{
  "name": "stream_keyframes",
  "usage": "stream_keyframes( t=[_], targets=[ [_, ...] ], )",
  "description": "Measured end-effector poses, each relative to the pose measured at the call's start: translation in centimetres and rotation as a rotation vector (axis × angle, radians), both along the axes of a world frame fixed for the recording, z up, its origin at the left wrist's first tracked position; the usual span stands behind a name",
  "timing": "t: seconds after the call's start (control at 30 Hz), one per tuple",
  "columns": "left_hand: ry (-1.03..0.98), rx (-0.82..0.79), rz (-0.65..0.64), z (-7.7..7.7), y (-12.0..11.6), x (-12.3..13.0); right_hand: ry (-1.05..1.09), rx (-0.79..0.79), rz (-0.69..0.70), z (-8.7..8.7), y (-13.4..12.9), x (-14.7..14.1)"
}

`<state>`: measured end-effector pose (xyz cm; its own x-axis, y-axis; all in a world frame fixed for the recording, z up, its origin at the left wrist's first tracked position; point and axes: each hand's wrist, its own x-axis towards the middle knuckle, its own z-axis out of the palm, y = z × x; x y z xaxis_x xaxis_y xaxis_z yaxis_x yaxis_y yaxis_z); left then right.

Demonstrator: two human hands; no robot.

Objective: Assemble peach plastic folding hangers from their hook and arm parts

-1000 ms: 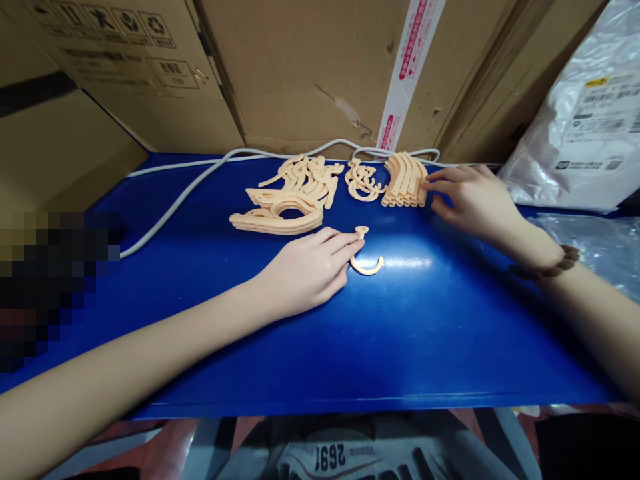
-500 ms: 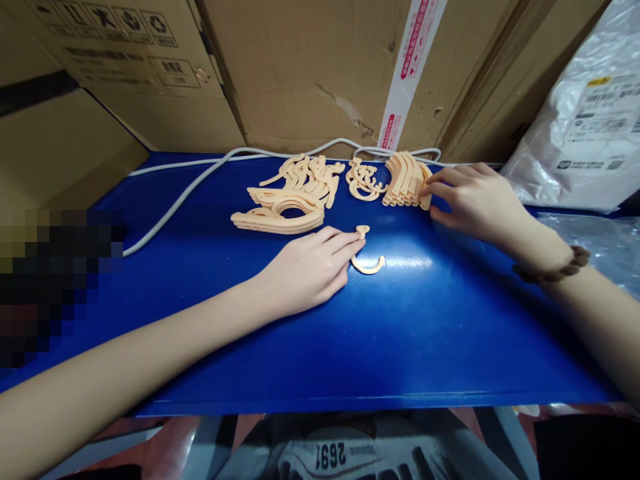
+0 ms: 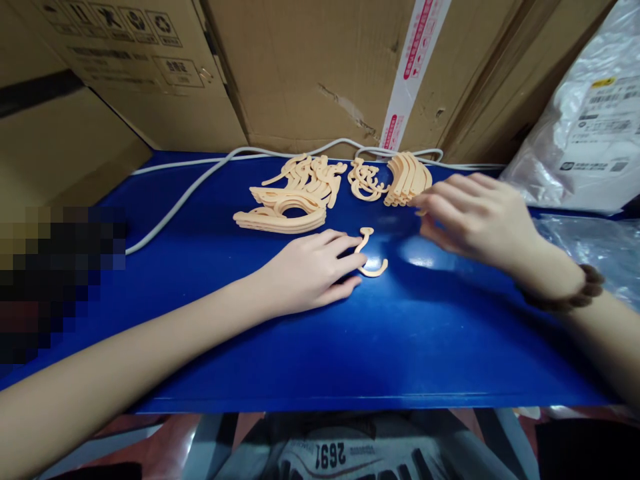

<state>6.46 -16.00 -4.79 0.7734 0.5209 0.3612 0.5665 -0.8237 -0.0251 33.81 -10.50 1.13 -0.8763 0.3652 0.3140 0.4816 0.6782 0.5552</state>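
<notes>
My left hand (image 3: 320, 270) lies low over the blue table, fingers spread. Its fingertips touch a beige hook-shaped piece (image 3: 373, 272), which has a small flat head at its far end and a curl at the near one. To the right, my right hand (image 3: 470, 217) is raised with thumb and fingers pinched together. A bit of beige plastic piece (image 3: 420, 212) shows at those fingertips; most of it is hidden. Just beyond them stands a row of curved beige pieces (image 3: 410, 177), beside a small heap of beige hooks (image 3: 365, 180).
Stacked beige curved pieces (image 3: 280, 223) and a loose pile of wavy ones (image 3: 307, 175) sit back left. A white cable (image 3: 173, 212) runs behind them along cardboard boxes (image 3: 305, 80). A plastic-wrapped parcel (image 3: 580, 133) leans at right on the blue table (image 3: 320, 360).
My right hand has drawn back from the row toward me with a beige piece in its fingertips. My left fingers have spread, and more of the hook shows.
</notes>
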Motion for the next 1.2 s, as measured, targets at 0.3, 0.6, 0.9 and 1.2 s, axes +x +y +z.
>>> stream_keyframes(
  t=[0.3,0.6,0.9,1.2],
  targets=[
    [0.165,0.345,-0.145,0.3,-0.5,-0.1,-0.098,-0.098,0.278,-2.2,-4.2,-3.2],
    [0.069,0.297,-0.032,0.4,-0.9,0.5,-0.009,-0.337,0.291,-2.9,-5.2,-4.0],
    [-0.057,0.206,-0.087,1.1,-1.5,0.6,0.337,-0.752,0.284,-2.2,-4.5,-3.5],
    [-0.119,0.223,-0.481,1.3,-4.6,2.6,0.184,-0.472,0.327,-3.0,-5.8,-4.3]
  ],
)
